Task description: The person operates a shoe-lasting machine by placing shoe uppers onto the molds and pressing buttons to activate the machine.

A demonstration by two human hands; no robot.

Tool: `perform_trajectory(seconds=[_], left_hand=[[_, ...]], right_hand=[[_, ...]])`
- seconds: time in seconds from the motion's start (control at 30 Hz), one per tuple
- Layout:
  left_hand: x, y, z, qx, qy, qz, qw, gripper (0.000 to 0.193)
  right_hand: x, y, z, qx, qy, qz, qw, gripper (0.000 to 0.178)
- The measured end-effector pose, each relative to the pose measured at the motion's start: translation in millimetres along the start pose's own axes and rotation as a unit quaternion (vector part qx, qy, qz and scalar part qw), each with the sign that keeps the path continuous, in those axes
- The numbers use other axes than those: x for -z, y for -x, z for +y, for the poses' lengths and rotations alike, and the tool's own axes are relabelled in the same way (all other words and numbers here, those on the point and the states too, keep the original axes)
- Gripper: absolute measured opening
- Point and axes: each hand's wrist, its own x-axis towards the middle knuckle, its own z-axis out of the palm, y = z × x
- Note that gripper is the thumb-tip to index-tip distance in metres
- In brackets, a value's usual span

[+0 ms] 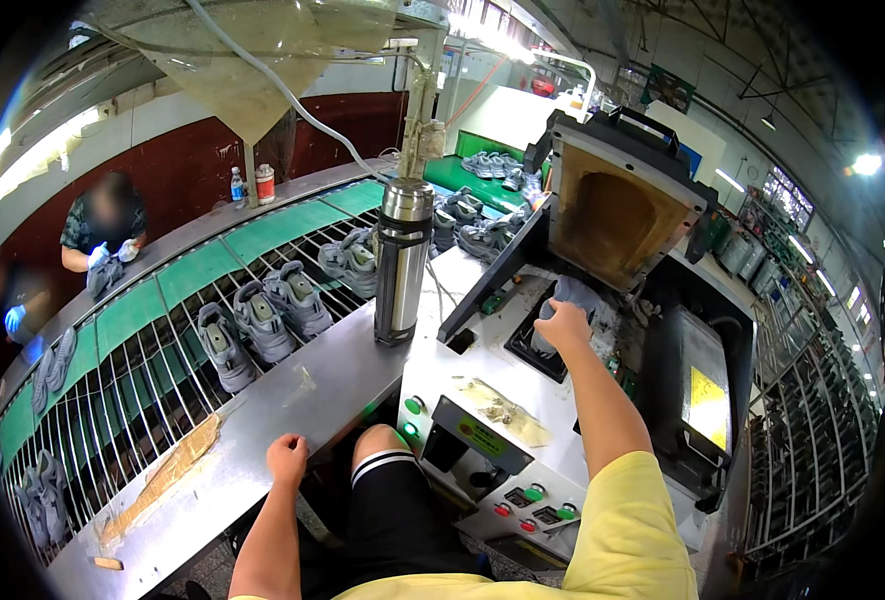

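Observation:
My right hand [563,326] reaches into the white press machine [553,410] and grips a grey shoe [577,291] that sits in its dark well. The fingers are closed on the shoe's near end, and the hand hides part of it. Behind it, the black lid [618,205] with a brown inner pad stands raised. My left hand [288,460] hovers by the edge of the metal ledge [338,385], its fingers curled in with nothing seen in them.
A steel thermos [403,265] stands on the ledge's corner. Several grey sneakers [263,320] rest on the roller conveyor [163,355]. Two people work across it, one in gloves [99,256] handling a grey shoe. Green and red buttons [534,492] line the machine's front; racks [813,440] stand right.

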Motion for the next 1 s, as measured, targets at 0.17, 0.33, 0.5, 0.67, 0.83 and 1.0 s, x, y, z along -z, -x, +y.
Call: perform_trajectory(seconds=[0.17, 0.33, 0.5, 0.67, 0.83, 1.0], left_hand=[[-1, 3, 5, -0.004, 0.009, -0.007, 1.0, 0.023], [-8, 6, 22, 0.069, -0.037, 0.019, 0.997, 0.026], [-67, 38, 49, 0.064, 0.273, -0.124, 0.952, 0.028], [-108, 80, 173, 0.194, 0.495, -0.336, 0.778, 0.06], [-96, 69, 177, 0.17, 0.411, -0.369, 0.816, 0.047], [-64, -22, 68, 0.04, 0.164, -0.152, 0.974, 0.029]], right_hand=[[-40, 16, 31, 0.064, -0.029, 0.118, 0.991, 0.061], [-51, 107, 54, 0.247, -0.133, 0.207, 0.937, 0.042], [-63, 268, 87, 0.37, -0.221, 0.201, 0.88, 0.005], [-159, 380, 154, 0.085, -0.316, -0.007, 0.945, 0.011], [-234, 445, 196, 0.044, -0.193, -0.17, 0.965, 0.025], [-257, 451, 183, -0.012, -0.072, -0.446, 0.892, 0.04]])
